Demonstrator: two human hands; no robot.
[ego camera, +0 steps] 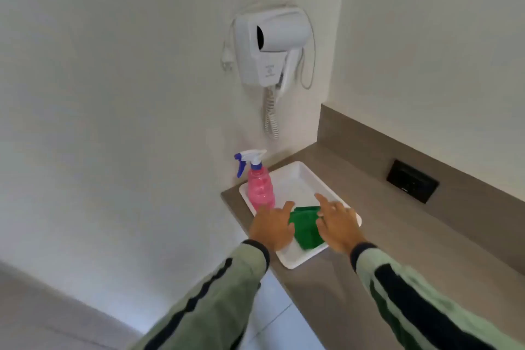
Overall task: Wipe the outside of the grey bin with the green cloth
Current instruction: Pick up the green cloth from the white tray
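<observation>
Both sleeves are cut off by the bottom edge, the left hand [272,229] and right hand [339,226] lie with loose, spread fingers on either side of the cloth [306,229], partly covering it, at the near end of the tray [295,179] on the counter's [369,236] left edge, with the bottle [260,187] beyond.

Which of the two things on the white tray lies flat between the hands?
The green cloth, folded flat at the tray's near end between the left hand and right hand. The pink spray bottle stands upright at the tray's left edge.
</observation>
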